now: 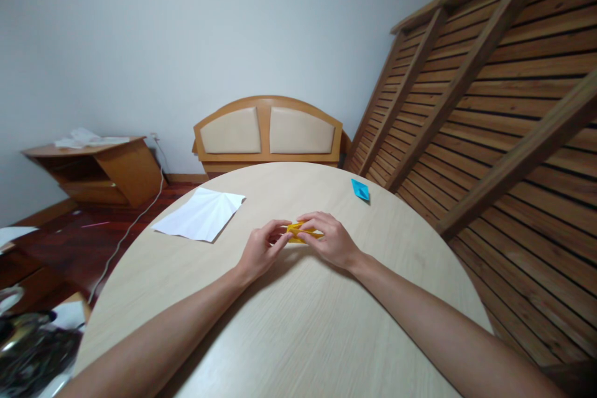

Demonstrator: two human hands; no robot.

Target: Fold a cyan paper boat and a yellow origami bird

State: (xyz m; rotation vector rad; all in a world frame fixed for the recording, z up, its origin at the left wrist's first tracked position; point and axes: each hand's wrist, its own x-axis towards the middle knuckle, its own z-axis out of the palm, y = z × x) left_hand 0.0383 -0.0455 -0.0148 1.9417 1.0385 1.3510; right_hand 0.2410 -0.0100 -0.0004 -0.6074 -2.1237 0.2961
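A small yellow folded paper boat (295, 233) is held between both hands, just above the middle of the round table (298, 323). My left hand (262, 249) pinches its left end between thumb and fingers. On the other side, my right hand (332, 239) grips the right part, with fingertips over the top and the thumb along the near side. Fingers cover much of the paper, so its full shape is partly hidden.
Left on the table lies a creased white paper sheet (200, 214). A blue folded paper piece (360, 189) rests at the far right. Beyond stand a headboard (265, 130), a low wooden cabinet (125, 174) and a leaning slatted wooden frame (471, 106). A white cable (135, 222) crosses the floor.
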